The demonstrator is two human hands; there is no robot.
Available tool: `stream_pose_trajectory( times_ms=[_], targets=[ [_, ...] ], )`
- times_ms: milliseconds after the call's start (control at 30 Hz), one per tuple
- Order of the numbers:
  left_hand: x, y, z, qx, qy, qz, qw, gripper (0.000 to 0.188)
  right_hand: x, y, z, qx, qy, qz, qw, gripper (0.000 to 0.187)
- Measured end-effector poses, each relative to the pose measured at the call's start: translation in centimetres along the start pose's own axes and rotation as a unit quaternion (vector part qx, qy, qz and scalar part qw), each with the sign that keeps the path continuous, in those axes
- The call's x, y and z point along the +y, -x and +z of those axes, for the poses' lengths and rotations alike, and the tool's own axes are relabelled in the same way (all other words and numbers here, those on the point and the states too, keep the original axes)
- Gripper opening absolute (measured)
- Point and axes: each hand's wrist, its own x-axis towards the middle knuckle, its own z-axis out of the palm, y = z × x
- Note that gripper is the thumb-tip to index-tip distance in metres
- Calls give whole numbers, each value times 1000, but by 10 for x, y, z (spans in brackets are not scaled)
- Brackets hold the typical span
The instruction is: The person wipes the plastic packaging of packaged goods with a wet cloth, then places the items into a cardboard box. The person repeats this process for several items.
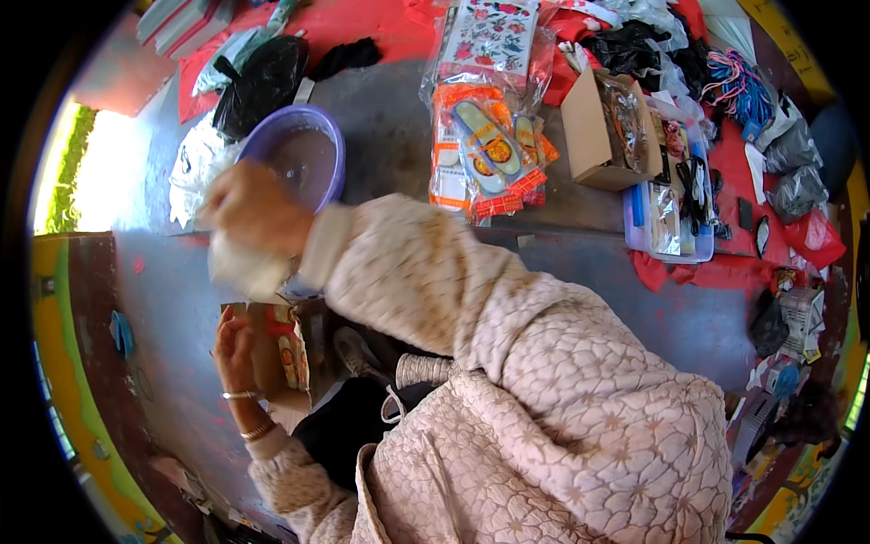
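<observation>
My right hand [254, 213] clenched a blurred white cloth [243, 267] just before the purple bowl [299, 154], while my left hand [234, 349] held a small box [276, 354] directly beneath it.

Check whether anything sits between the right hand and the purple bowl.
Nothing visible does. The right hand, blurred and holding something pale, overlaps the near rim of the purple bowl. The left hand is lower down, against a cardboard box.

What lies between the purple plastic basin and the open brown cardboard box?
In the head view, clear packets of patterned insoles lie between the purple basin and the cardboard box.
</observation>
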Motion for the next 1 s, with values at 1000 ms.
stream_pose_trajectory(
  times_ms=[1000],
  targets=[
    [5,-10,64,64,-179,30,981,32,73,123,-357,9,513,355,782,40]
  ],
)
